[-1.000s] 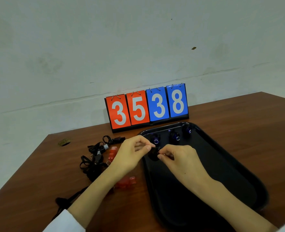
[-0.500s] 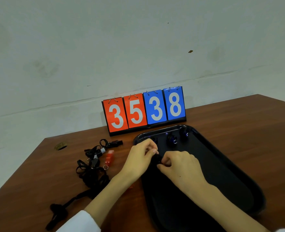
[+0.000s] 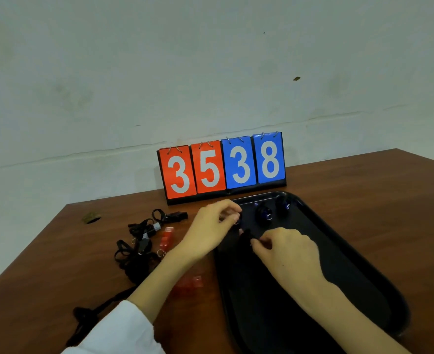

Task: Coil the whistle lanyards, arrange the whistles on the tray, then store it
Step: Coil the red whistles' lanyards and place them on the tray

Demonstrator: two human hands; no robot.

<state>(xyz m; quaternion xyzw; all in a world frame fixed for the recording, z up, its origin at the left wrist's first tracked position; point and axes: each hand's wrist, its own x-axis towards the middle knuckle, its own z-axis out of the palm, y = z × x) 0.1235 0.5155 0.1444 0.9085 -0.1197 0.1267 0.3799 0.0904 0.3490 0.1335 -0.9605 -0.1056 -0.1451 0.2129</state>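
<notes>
A black tray (image 3: pixel 379 264) lies on the brown table at the right. Two dark whistles with coiled lanyards (image 3: pixel 264 213) (image 3: pixel 283 204) sit at its far end. My left hand (image 3: pixel 210 229) pinches a small dark whistle with a metal ring at the tray's far left corner. My right hand (image 3: pixel 287 251) pinches the black lanyard (image 3: pixel 246 233) just in front of it, over the tray. Left of the tray lie a tangle of black lanyards (image 3: pixel 134 251), a red whistle (image 3: pixel 166 237), a black whistle (image 3: pixel 177 215) and another red whistle (image 3: pixel 190 283) partly under my left forearm.
A flip scoreboard (image 3: pixel 222 166) reading 3538 stands against the wall behind the tray. A small cable hole (image 3: pixel 91 217) is in the table at the far left. One black lanyard (image 3: pixel 88 315) trails toward the near left edge.
My left hand has moved a little toward the tray's far left corner, while my right hand stays over the tray with the lanyard. The camera has tilted slightly.
</notes>
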